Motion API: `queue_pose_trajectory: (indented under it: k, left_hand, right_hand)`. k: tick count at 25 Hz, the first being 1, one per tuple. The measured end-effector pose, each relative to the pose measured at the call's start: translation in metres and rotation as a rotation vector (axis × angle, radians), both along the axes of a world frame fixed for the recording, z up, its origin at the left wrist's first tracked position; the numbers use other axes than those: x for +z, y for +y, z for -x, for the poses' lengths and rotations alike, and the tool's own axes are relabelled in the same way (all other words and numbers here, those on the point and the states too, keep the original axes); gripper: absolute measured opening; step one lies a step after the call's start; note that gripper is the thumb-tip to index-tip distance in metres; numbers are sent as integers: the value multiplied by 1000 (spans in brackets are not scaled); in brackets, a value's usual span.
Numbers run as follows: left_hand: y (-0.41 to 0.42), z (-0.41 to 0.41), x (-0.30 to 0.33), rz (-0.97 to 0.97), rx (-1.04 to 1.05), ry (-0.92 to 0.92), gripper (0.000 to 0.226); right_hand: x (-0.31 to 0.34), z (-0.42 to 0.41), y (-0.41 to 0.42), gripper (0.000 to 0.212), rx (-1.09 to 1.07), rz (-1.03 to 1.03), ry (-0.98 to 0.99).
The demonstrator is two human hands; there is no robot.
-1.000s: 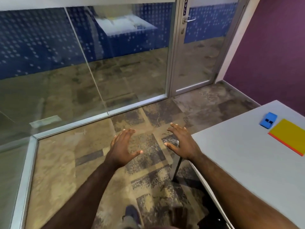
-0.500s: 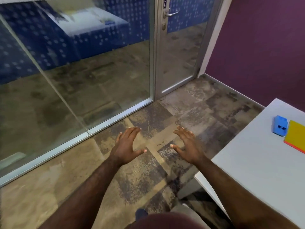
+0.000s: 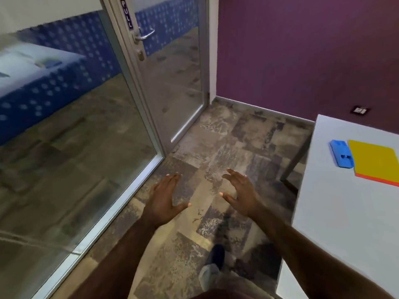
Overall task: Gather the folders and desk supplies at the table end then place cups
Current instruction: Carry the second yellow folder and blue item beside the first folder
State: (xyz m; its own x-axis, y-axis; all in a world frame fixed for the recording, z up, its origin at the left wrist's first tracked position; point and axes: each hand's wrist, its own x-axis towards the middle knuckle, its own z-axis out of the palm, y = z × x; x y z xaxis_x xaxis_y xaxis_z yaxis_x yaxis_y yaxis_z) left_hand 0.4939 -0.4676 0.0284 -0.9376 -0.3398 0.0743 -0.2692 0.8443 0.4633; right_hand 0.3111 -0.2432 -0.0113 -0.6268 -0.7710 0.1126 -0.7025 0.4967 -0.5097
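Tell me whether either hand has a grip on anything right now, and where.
Nothing is held. The left hand and right hand are both open over the floor, apart from the table, yellow folder and blue item.

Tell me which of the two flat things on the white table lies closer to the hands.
The blue flat case. It lies on the table's near-left side, left of the yellow folder, so it is closer to the open right hand.

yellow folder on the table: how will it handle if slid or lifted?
The yellow folder lies flat and thin, so it will probably slide easily on the smooth white table. Lifted by one edge it would likely flex or droop. An orange layer shows beneath its near edge and may shift separately.
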Motion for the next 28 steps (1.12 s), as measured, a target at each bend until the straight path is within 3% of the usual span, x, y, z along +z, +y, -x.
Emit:
queue_pose_trajectory:
  k: [14, 28]
  left_hand:
    - [-97, 296, -15, -107, -285, -36, 89]
    - [-32, 568, -19, -163, -963, -40, 90]
  right_hand:
    - [11, 187, -34, 55, -432, 49, -50]
    - [21, 258, 23, 57, -1143, -12, -87]
